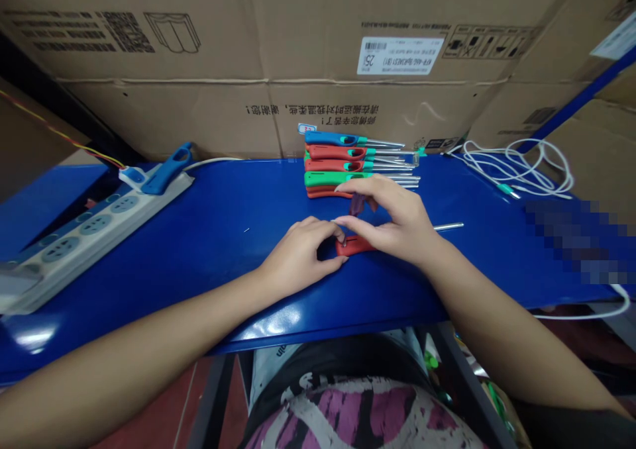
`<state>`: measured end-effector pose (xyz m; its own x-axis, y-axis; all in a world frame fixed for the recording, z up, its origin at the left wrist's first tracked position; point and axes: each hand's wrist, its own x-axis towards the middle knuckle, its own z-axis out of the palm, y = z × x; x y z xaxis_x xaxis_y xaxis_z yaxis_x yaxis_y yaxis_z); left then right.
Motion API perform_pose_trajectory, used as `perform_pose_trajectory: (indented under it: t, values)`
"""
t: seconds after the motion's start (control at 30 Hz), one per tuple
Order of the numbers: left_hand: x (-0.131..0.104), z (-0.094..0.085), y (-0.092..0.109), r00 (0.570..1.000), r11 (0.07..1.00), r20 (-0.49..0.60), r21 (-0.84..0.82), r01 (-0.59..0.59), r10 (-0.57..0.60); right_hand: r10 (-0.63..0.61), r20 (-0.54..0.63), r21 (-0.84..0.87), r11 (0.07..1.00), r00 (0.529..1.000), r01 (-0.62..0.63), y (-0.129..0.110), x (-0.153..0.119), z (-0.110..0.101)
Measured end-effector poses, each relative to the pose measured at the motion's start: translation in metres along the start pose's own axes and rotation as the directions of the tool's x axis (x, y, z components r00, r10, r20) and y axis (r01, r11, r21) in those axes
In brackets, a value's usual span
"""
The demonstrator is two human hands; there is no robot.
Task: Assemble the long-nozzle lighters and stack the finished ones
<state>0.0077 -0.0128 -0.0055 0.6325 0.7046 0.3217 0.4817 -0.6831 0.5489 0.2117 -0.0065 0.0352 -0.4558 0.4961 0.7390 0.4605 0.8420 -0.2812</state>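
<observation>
A red long-nosed lighter [355, 244] lies on the blue table, its metal tube [450, 226] pointing right. My left hand [303, 253] grips the end of its handle between thumb and fingertips. Over the rest of the lighter arches my right hand [392, 220], hiding its middle. Its curved fingers are closed around a small, dark purplish, see-through piece [356, 204], whose kind I cannot make out. Just beyond the hands is a stack of lighters, with a green lighter [330, 179], red lighters [328, 152] and a blue lighter [330, 138], tubes to the right.
On the left stands a white power strip [114, 227] with a blue lighter-shaped handle [166, 174] on its far end. A coiled white cable [521, 164] lies at the back right, near a pixelated dark object [581, 240]. A large cardboard box [308, 51] walls the back.
</observation>
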Motion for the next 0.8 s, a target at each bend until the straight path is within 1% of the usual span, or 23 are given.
perform_pose_trajectory:
  t: [0.07, 0.17, 0.23, 0.3, 0.37, 0.43, 0.5, 0.53, 0.6, 0.67, 0.7, 0.73, 0.8]
  values:
    - [0.0002, 0.0003, -0.0005, 1.0, 1.0, 0.002, 0.0, 0.0, 0.0, -0.004, 0.032, 0.018, 1.0, 0.999, 0.004, -0.001, 0.001, -0.0006]
    - [0.0005, 0.0009, -0.0013, 1.0, 1.0, 0.01, 0.003, 0.004, -0.004, 0.052, 0.075, 0.109, 0.992, 0.996, -0.06, -0.0022, 0.001, -0.0005]
    - [0.0006, 0.0012, -0.0014, 1.0, 1.0, 0.009, 0.003, 0.005, -0.005, 0.064, 0.043, 0.092, 0.993, 0.997, -0.068, -0.0018, 0.0004, -0.0003]
    - [0.0006, 0.0012, -0.001, 1.0, 1.0, 0.004, 0.0, 0.004, -0.004, 0.028, -0.019, 0.012, 1.0, 0.999, -0.028, -0.0013, 0.0002, -0.0005]
    - [0.0005, 0.001, -0.0004, 1.0, 1.0, 0.004, -0.001, 0.006, -0.006, -0.011, -0.043, -0.028, 1.0, 0.999, 0.01, -0.0018, 0.0007, -0.0008]
    - [0.0005, 0.0007, 0.0001, 1.0, 1.0, 0.009, 0.001, 0.006, -0.006, 0.011, -0.003, 0.041, 0.999, 1.0, -0.011, -0.003, 0.0016, -0.001]
    - [0.0005, 0.0003, 0.0001, 1.0, 1.0, 0.013, 0.003, 0.006, -0.006, 0.069, 0.066, 0.143, 0.987, 0.995, -0.078, -0.0038, 0.0022, -0.0009]
    - [0.0006, 0.0003, -0.0001, 1.0, 1.0, 0.016, 0.004, 0.006, -0.006, 0.09, 0.078, 0.169, 0.98, 0.993, -0.102, -0.0036, 0.0023, -0.0009]
    - [0.0006, 0.0003, -0.0007, 1.0, 1.0, 0.011, 0.005, 0.005, -0.005, 0.086, 0.033, 0.13, 0.987, 0.996, -0.09, -0.0023, 0.0019, -0.0011]
    - [0.0006, 0.0005, -0.0011, 1.0, 1.0, 0.006, 0.006, 0.001, -0.001, 0.03, -0.04, 0.012, 0.999, 0.999, -0.029, -0.0012, 0.0016, -0.0019]
    - [0.0006, 0.0006, -0.0012, 1.0, 1.0, 0.006, 0.006, -0.001, 0.001, 0.003, -0.053, -0.031, 1.0, 0.999, -0.004, -0.0013, 0.0016, -0.0023]
    - [0.0006, 0.0008, -0.0012, 1.0, 1.0, 0.007, 0.006, -0.001, 0.001, -0.007, -0.042, -0.041, 0.999, 0.999, 0.005, -0.0019, 0.0018, -0.0028]
    - [0.0005, 0.001, -0.0008, 1.0, 1.0, 0.017, 0.009, 0.005, -0.005, 0.028, 0.016, 0.04, 0.999, 0.999, -0.029, -0.0042, 0.0027, -0.0034]
